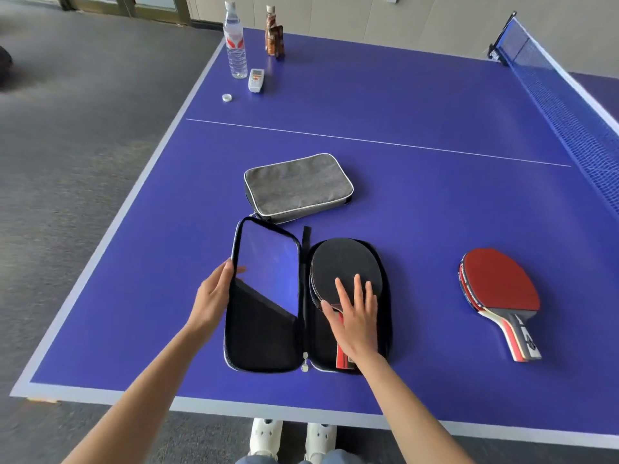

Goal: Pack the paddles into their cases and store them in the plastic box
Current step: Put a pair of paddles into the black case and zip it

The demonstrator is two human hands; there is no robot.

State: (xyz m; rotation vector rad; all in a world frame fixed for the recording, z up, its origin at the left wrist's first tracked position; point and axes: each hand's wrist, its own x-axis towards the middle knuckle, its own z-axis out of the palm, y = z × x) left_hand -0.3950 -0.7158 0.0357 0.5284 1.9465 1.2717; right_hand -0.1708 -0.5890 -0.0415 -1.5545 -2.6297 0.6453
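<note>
While a dark zip-around paddle case [268, 329] lies unzipped and spread open near the front edge of the blue table-tennis table [418, 112], the left hand [212, 296] grips the outer rim of its left flap, thumb over the edge, lifting that flap slightly off the table. In the right half of the case rests a paddle with a black rubber face [345, 266], its red-and-black handle pointing toward the person; the right hand [356, 316] lies flat on it with fingers spread, pressing on the lower blade and handle rather than gripping anything. Well to the right, a second paddle with a red rubber face [499, 289] lies bare on the table, handle toward the near edge. Just beyond the open case sits a closed grey fabric rectangular case with pale piping [298, 187]. At the far left corner stand a clear plastic water bottle [234, 41] and a brown bottle [274, 31], with a small white device [256, 80] and a white bottle cap [227, 97] near them. The blue net [552, 92] runs along the right side.
</note>
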